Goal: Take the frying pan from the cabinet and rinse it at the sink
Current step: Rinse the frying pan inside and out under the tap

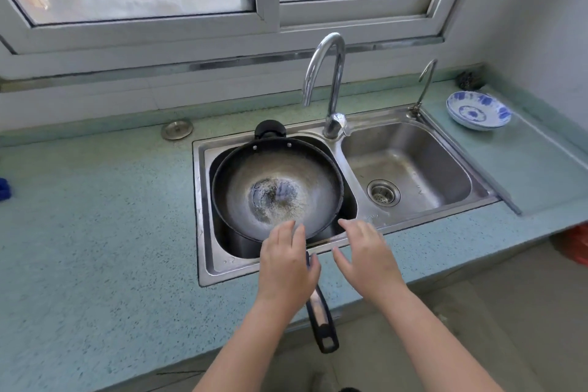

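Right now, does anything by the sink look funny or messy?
Yes, a little. The frying pan sits tilted across the left sink basin, too wide to lie flat, and its long handle sticks out past the counter edge. The pan's middle looks worn and blotchy. A loose drain cover lies on the counter.

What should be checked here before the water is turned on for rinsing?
1. Dark round metal frying pan sits in the left basin of the steel double sink: ok.
2. Curved chrome faucet spout over the pan: ok, roughly above its far edge.
3. Water running: not ok, no stream visible.
4. Left hand over the black pan handle, fingers spread, not gripping: not ok.
5. Right hand free to reach the faucet lever: ok.
6. Left basin drain unblocked: cannot tell, the pan hides it.
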Motion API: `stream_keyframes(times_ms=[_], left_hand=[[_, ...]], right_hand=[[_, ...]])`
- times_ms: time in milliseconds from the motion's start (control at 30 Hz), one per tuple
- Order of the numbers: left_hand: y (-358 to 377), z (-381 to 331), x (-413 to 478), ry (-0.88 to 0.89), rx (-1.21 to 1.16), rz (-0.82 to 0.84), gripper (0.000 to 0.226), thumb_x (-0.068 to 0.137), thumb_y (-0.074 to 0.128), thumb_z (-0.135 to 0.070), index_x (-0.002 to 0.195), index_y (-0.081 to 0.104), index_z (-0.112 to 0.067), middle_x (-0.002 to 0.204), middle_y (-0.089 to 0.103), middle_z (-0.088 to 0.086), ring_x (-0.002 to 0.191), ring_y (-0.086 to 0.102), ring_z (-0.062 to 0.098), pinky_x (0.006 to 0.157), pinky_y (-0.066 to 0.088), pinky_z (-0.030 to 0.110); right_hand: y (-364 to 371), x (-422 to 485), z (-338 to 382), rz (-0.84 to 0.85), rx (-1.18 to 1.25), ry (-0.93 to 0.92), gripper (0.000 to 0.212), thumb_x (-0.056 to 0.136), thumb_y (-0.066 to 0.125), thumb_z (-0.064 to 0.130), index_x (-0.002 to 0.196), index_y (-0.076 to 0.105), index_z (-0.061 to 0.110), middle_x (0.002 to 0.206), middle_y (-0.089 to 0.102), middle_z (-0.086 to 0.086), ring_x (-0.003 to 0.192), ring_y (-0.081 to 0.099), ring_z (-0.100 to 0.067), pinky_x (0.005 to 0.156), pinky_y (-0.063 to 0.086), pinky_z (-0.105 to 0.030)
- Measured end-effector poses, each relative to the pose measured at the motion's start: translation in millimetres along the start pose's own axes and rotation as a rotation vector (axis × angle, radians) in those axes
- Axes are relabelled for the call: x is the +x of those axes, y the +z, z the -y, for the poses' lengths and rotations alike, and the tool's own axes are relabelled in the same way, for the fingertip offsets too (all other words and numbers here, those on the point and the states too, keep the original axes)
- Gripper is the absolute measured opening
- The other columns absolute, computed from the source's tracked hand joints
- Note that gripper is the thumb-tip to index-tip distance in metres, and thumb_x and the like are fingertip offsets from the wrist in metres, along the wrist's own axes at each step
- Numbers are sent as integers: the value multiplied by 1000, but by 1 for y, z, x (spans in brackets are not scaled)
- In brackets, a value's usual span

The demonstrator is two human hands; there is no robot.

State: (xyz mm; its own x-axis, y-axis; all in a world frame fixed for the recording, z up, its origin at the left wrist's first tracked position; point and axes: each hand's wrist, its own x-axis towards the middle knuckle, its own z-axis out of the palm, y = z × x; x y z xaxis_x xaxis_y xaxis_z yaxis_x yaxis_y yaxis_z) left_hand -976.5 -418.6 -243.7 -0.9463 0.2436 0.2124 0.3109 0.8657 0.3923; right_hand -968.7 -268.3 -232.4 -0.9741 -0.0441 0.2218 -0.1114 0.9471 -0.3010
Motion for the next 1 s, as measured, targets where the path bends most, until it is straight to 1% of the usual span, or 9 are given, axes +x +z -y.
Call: stream_keyframes(times_ms=[100,233,500,567,633,700,833,900,1000], left_hand=[[7,-3,13,20,18,12,49,61,72,-22,105,65,0,107,67,17,98,66,34,78,55,41],[17,-12,30,55,-13,10,46,72,47,-28,106,65,-1,106,68,15,97,66,31,80,55,39],[59,-30,88,60,-27,21,46,71,44,-23,105,65,0,109,68,16,96,67,32,78,57,39],[73,-35,104,37,-29,39,46,70,44,-23,103,67,-1,109,69,16,96,66,31,77,56,37],[86,-40,120,23,-26,48,45,69,44,-22,103,67,-2,107,69,14,97,63,28,76,56,36],[100,-43,136,5,-15,58,45,68,44,-21,103,67,-2,107,70,14,98,60,26,76,57,36],[122,-42,160,-65,33,76,46,70,43,-21,103,69,-2,108,70,13,95,68,29,78,57,36],[130,-42,168,-96,58,69,46,70,43,-21,103,69,-2,108,70,13,96,68,28,78,57,36],[140,-45,174,-126,78,71,46,70,42,-20,101,70,-2,108,71,13,94,69,27,76,57,35]], right_hand=[[-5,9,-2,-34,-52,-30,43,74,53,34,103,65,5,95,70,-6,87,68,-23,77,54,-34],[-8,25,-19,-17,-62,-44,46,75,47,35,105,64,4,99,68,-7,90,67,-25,80,54,-37],[-1,98,-82,-81,-48,-111,46,72,45,31,99,65,0,93,69,-11,83,67,-30,77,55,-38],[2,120,-101,-82,-45,-154,42,70,49,28,98,65,0,91,68,-12,81,67,-31,75,55,-38],[6,142,-120,-116,-59,-199,39,64,66,20,97,65,-1,90,69,-12,80,68,-31,74,55,-39],[13,163,-138,-126,-43,-231,48,55,79,13,98,65,-2,91,69,-13,82,68,-31,76,55,-40],[32,204,-165,-172,-6,-315,47,59,71,18,102,65,-1,98,69,-13,93,64,-27,81,54,-38],[43,221,-171,-158,27,-346,50,59,74,15,105,64,-2,100,68,-15,100,57,-25,84,53,-39],[56,240,-175,-93,74,-353,56,55,81,10,107,64,-3,103,67,-18,101,61,-33,85,52,-44]])
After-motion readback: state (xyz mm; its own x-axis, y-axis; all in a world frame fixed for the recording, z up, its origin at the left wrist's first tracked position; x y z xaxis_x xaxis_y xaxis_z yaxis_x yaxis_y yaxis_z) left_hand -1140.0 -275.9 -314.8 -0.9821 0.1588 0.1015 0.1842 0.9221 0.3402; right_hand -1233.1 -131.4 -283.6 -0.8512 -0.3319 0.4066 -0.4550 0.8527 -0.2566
